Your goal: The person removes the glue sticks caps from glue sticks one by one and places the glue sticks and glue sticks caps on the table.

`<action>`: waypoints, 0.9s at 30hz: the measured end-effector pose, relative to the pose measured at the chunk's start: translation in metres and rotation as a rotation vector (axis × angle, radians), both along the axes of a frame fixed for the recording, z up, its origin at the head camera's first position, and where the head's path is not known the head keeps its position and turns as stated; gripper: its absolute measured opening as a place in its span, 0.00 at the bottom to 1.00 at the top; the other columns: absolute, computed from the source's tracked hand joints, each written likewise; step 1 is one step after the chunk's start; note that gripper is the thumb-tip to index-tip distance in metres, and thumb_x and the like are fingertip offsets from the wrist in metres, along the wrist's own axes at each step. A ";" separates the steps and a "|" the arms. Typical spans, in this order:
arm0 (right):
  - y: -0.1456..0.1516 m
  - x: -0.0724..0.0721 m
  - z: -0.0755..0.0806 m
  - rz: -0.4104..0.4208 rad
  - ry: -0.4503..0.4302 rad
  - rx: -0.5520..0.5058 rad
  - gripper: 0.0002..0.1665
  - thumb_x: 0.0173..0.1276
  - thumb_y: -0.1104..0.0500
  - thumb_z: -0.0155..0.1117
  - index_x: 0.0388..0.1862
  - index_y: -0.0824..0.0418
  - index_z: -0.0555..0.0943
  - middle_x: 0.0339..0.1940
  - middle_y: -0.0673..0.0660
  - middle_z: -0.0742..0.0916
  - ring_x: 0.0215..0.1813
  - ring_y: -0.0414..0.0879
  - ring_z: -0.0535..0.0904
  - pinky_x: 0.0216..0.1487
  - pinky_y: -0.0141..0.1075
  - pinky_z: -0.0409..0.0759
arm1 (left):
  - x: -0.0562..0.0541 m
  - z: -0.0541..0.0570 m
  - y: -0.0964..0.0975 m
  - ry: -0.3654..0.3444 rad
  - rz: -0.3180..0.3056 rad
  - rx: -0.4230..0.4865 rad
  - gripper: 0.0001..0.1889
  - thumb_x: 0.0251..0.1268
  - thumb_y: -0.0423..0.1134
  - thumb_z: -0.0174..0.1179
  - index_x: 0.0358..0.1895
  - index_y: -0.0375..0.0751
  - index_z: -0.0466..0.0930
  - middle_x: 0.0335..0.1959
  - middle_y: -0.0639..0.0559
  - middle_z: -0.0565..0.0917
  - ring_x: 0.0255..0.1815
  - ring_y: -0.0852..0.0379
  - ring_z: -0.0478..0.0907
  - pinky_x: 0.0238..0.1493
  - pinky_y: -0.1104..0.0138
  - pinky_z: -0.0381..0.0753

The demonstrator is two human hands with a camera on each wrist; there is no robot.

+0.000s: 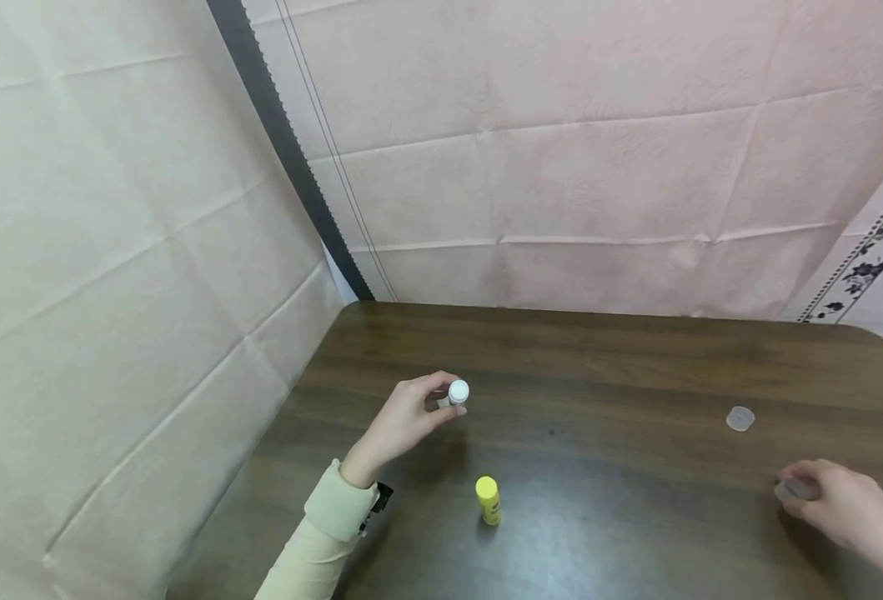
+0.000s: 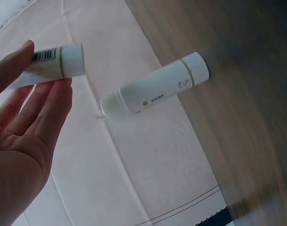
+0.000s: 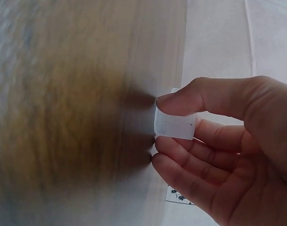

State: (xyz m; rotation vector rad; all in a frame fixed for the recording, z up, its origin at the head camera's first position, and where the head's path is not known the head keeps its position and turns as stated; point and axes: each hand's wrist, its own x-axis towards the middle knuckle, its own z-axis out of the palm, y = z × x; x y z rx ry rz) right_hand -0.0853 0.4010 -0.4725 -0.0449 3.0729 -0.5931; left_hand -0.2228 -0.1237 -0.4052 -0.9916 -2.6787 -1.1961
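My left hand (image 1: pixel 411 412) holds a white cylindrical tube (image 2: pixel 72 61) upright between thumb and fingers, raised above the table; a barcode shows on its side. Close by in the left wrist view, a second white tube (image 2: pixel 157 89) with a gold band stands on the table. In the head view the hand and held tube largely hide it. Far to the right, my right hand (image 1: pixel 835 504) pinches a translucent ribbed cap (image 3: pixel 175 126) low at the tabletop. Past that hand lies another small, round translucent piece (image 1: pixel 740 418).
A yellow glue stick (image 1: pixel 489 502) stands on the brown wooden table (image 1: pixel 599 483), nearer to me than the left hand. Pale cloth (image 1: pixel 599 183) hangs along the table's far edge, and more cloth (image 1: pixel 126 250) hangs at the left.
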 end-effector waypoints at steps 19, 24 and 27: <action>0.003 -0.002 0.001 0.021 -0.016 0.002 0.18 0.53 0.64 0.77 0.41 0.72 0.83 0.36 0.65 0.86 0.37 0.63 0.82 0.37 0.60 0.78 | -0.013 -0.027 0.020 -0.090 0.000 -0.088 0.10 0.66 0.35 0.69 0.47 0.42 0.81 0.43 0.52 0.87 0.51 0.55 0.85 0.56 0.57 0.81; 0.003 -0.003 0.003 0.009 -0.039 -0.002 0.17 0.55 0.63 0.76 0.41 0.70 0.84 0.36 0.65 0.85 0.39 0.63 0.81 0.39 0.61 0.77 | -0.016 -0.030 0.020 -0.094 0.004 -0.125 0.09 0.65 0.34 0.69 0.45 0.42 0.81 0.42 0.51 0.87 0.49 0.55 0.85 0.53 0.57 0.82; 0.002 -0.002 0.003 0.001 -0.038 -0.012 0.17 0.57 0.61 0.76 0.42 0.70 0.84 0.37 0.65 0.85 0.40 0.64 0.82 0.40 0.62 0.77 | -0.018 -0.034 0.019 -0.094 -0.005 -0.148 0.09 0.64 0.34 0.69 0.44 0.42 0.81 0.41 0.51 0.87 0.47 0.56 0.84 0.50 0.57 0.83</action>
